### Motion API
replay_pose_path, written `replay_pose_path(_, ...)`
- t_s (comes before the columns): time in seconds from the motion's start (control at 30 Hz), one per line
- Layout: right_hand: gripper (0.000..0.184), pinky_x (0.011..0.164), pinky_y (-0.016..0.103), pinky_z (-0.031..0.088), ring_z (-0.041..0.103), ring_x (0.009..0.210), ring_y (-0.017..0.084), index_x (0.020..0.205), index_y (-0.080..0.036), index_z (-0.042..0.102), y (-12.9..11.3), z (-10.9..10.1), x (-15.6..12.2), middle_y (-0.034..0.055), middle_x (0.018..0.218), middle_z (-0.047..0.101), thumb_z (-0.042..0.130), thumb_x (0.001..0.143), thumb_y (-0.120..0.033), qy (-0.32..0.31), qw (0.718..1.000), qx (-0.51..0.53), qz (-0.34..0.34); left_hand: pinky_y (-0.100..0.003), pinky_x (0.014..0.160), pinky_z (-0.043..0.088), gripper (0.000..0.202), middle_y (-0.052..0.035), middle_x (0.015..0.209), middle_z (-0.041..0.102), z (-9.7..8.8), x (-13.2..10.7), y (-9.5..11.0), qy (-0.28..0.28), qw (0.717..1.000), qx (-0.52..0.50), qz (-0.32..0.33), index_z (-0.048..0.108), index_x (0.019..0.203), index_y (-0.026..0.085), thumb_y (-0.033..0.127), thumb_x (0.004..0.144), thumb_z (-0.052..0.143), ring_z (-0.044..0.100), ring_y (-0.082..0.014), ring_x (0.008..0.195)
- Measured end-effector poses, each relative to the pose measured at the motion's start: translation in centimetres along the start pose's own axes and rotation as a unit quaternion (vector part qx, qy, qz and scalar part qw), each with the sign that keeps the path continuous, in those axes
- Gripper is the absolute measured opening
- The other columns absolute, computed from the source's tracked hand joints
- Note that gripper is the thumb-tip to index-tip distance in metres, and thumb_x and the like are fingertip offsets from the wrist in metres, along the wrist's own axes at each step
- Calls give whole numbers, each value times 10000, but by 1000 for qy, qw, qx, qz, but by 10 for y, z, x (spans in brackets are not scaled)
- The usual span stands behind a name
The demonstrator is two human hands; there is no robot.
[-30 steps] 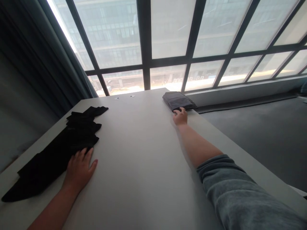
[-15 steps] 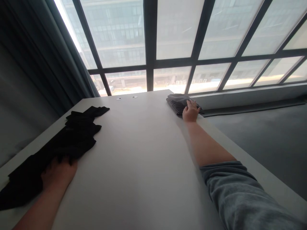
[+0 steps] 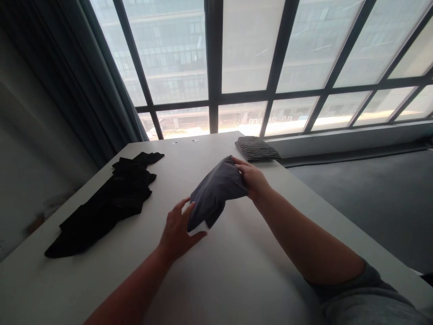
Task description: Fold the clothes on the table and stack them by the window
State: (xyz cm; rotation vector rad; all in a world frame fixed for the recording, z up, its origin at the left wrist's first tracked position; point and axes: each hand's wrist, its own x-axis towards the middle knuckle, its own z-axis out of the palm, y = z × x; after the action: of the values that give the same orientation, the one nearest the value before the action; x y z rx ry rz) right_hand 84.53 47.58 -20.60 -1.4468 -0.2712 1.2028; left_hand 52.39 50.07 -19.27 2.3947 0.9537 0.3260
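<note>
A folded grey cloth point(image 3: 216, 192) hangs between both my hands above the middle of the white table point(image 3: 216, 280). My right hand point(image 3: 254, 178) grips its upper far end with closed fingers. My left hand point(image 3: 176, 230) holds its lower near end, thumb under and fingers against the fabric. A stack of folded striped dark cloths point(image 3: 257, 149) lies at the table's far right corner, beyond my right hand. A pile of black garments point(image 3: 111, 203) lies spread along the table's left side, apart from both hands.
Behind the table rises a large window with dark frames point(image 3: 214, 67), and a dark curtain point(image 3: 84, 81) hangs at the left. Grey floor point(image 3: 372, 194) lies beyond the table's right edge. Two small round marks point(image 3: 184, 141) sit near the far edge.
My right hand has taken a grey cloth off the far stack and drawn it back to the middle. My left hand has left the black pile and caught the cloth's near end.
</note>
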Motion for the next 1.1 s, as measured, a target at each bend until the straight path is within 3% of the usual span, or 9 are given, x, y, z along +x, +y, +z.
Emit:
replay_pose_path(0.1,614,923,456,613,714,1122,293,1452,-290,614,21,14,-38,68,1158,762,659,865,-465,-93,993,53,51,-502,1130,472,655,-181,1507,582,14,5,40,-23,987,-116,-109,483,1477,240,486,912,705,564,-356,1402)
replay_pose_path(0.2,630,992,462,583,657,1277,274,1558,-382,464,42,26,-77,54,1382,682,458,984,-643,-128,991,16,37,-428,1010,541,562,-115,1292,719,11,8,48,-95,945,-237,-207,547,1405,235,494,924,680,693,-304,1173)
replay_pose_path(0.37,421,1086,452,498,633,1235,291,1227,-303,729,64,35,-112,71,1312,682,780,826,-421,-142,954,-248,-92,-352,882,548,376,-60,1089,762,6,0,37,-149,911,-317,-219,672,1176,220,496,924,628,710,-249,986)
replay_pose_path(0.57,263,877,380,539,661,928,232,1025,-257,772,66,7,-84,38,1017,730,751,769,-318,-105,947,-281,-118,-286,575,491,268,20,715,660,-3,8,2,-131,887,-271,-351,622,971,231,481,876,614,638,-190,594)
replay_pose_path(0.7,331,776,362,540,632,782,213,1053,-217,754,67,-46,-46,34,887,725,705,747,-333,20,961,-273,-44,-310,670,525,177,-25,796,681,-21,13,-39,-110,900,-60,-418,581,991,227,382,907,594,697,-230,729)
replay_pose_path(0.77,278,846,401,556,651,824,240,985,-203,749,67,-70,-30,56,886,729,673,727,-272,33,943,-331,-23,-373,790,548,188,-89,913,712,-29,12,-54,-153,901,76,-399,602,1050,203,288,883,618,717,-287,873)
replay_pose_path(0.87,284,1102,524,484,652,1127,359,953,-168,769,70,-82,-23,166,1143,721,649,697,-155,47,867,-493,-56,-453,998,516,316,-176,1178,696,-31,9,-55,-133,938,162,-277,621,1186,164,151,874,572,680,-330,1112)
replay_pose_path(0.97,421,1268,583,326,460,1451,427,1195,-126,762,75,-61,-36,229,1497,548,653,789,-146,42,806,-564,-172,-427,1095,470,345,-138,1293,683,-20,6,-33,-107,985,85,-103,621,1301,191,183,975,509,640,-286,1216)
replay_pose_path(1.1,417,1280,592,346,384,1548,361,1348,-220,714,86,-14,-65,141,1560,545,615,942,-229,-143,793,-520,-282,-447,1032,488,477,-107,1298,703,3,6,4,-193,979,56,-36,603,1431,235,415,991,646,643,-312,1202)
